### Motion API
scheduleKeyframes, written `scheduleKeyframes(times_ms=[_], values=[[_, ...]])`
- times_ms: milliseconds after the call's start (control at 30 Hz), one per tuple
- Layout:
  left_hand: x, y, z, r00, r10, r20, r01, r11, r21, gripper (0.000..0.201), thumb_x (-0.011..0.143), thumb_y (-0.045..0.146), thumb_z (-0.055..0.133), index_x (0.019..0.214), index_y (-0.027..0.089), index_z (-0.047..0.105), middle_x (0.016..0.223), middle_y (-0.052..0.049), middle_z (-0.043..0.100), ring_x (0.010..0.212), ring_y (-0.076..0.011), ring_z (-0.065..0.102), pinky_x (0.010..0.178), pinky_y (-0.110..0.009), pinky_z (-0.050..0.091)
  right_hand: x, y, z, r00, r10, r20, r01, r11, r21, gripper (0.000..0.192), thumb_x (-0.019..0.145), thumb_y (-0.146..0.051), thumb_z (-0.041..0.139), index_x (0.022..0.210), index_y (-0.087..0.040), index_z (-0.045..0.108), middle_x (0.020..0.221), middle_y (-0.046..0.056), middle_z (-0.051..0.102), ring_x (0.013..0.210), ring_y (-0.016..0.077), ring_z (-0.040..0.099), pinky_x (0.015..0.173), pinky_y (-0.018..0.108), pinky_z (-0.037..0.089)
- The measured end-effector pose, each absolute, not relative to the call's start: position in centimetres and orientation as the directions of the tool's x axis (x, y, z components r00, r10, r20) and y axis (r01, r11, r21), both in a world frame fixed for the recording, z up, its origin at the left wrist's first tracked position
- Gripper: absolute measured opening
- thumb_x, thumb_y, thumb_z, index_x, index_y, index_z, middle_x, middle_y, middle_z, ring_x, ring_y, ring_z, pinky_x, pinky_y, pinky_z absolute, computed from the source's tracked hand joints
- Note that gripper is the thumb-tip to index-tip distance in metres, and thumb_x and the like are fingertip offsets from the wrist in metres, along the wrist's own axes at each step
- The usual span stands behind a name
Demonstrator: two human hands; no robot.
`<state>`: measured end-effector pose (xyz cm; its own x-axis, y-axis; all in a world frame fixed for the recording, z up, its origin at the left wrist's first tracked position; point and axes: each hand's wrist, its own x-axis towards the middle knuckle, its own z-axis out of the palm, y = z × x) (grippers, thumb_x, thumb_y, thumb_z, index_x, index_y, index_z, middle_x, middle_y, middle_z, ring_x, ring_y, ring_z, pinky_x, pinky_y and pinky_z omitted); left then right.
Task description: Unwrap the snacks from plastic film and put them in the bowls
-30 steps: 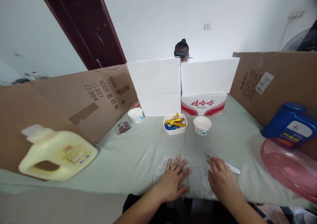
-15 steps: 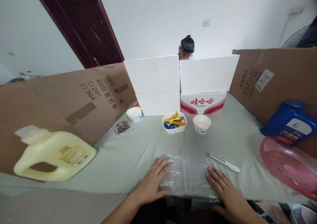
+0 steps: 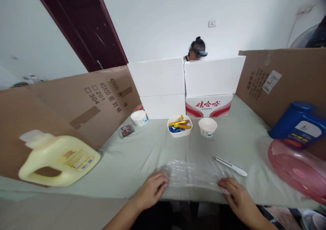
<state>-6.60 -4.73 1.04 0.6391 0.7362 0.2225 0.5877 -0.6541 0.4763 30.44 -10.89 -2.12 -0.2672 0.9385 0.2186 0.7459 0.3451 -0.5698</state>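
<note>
A sheet of clear plastic (image 3: 192, 175), maybe a bag, stretches between my hands at the table's near edge. Its left side is pinched in my left hand (image 3: 152, 188), the fingers curled over. At the opposite side my right hand (image 3: 235, 194) grips the plastic between thumb and fingers. White-handled tongs (image 3: 231, 166) lie just beyond my right hand. Farther off, a square white bowl (image 3: 180, 134) holds yellow and blue wrapped snacks (image 3: 179, 124). A round paper bowl (image 3: 207, 127) stands to its right.
Another paper bowl (image 3: 139, 118) and a dark brown packet (image 3: 126, 131) are at the left. A yellow jug (image 3: 73, 158) leans by the left cardboard (image 3: 63, 104). A blue bottle (image 3: 297, 121) and pink basin (image 3: 292, 169) sit right. White boxes (image 3: 163, 77) stand in front of another person (image 3: 197, 50).
My hands went from lying flat on the plastic to gripping its two sides. The near edge of the plastic has lifted and drawn up. The person behind the boxes shifted slightly right.
</note>
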Motion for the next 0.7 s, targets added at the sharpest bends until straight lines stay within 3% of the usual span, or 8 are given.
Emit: scheduleKeyframes(times_ms=[200,367,500,600,700], values=[[-4.4,-1.7,0.1,0.437,0.876,0.206,0.786,-0.483,0.386,0.025,0.097,0.025,0.033,0.097,0.02,0.057,0.084,-0.002,0.068,0.076,-0.0167,0.064,0.071,-0.028,0.048,29.7,-9.1,-3.9,-0.029,0.957,0.287,0.795,0.196,-0.574,0.029,0.093,-0.036,0.038,0.105,-0.021,0.061,0.099,0.009,0.07,0.09,0.0236,0.067,0.078,0.037,0.054],[-1.6,0.8,-0.3,0.386,0.915,0.112,0.903,-0.4,0.155,0.028,0.098,0.027,0.034,0.102,0.02,0.061,0.094,-0.005,0.07,0.079,-0.0188,0.067,0.071,-0.028,0.047,29.1,-8.5,-4.8,0.044,0.955,0.293,0.894,0.093,-0.438,0.038,0.092,-0.031,0.035,0.126,-0.017,0.048,0.084,0.006,0.07,0.074,0.0228,0.069,0.064,0.035,0.052],[-0.6,1.4,-0.6,0.384,0.921,0.067,0.923,-0.384,-0.011,0.029,0.098,0.03,0.037,0.1,0.019,0.064,0.089,-0.006,0.069,0.074,-0.0205,0.067,0.066,-0.028,0.046,29.0,-8.5,-4.4,0.083,0.964,0.251,0.958,-0.008,-0.286,0.041,0.09,-0.025,0.035,0.13,-0.016,0.043,0.081,0.007,0.07,0.066,0.0229,0.068,0.058,0.033,0.05],[-0.5,1.3,-0.5,0.385,0.917,0.105,0.923,-0.382,-0.044,0.023,0.094,0.029,0.044,0.1,0.018,0.064,0.089,-0.007,0.068,0.073,-0.0214,0.065,0.065,-0.03,0.047,29.3,-8.6,-4.0,0.067,0.932,0.355,0.977,0.011,-0.212,0.04,0.089,-0.025,0.039,0.128,-0.017,0.043,0.097,0.01,0.067,0.075,0.0233,0.067,0.064,0.035,0.051],[-0.3,0.5,-0.3,0.382,0.881,0.28,0.921,-0.389,-0.032,0.02,0.092,0.028,0.048,0.094,0.016,0.064,0.095,-0.011,0.065,0.084,-0.0246,0.063,0.075,-0.036,0.049,29.6,-8.7,-3.4,0.003,0.848,0.53,0.981,0.099,-0.165,0.039,0.087,-0.028,0.045,0.124,-0.017,0.047,0.108,0.013,0.061,0.095,0.0281,0.061,0.082,0.043,0.05]])
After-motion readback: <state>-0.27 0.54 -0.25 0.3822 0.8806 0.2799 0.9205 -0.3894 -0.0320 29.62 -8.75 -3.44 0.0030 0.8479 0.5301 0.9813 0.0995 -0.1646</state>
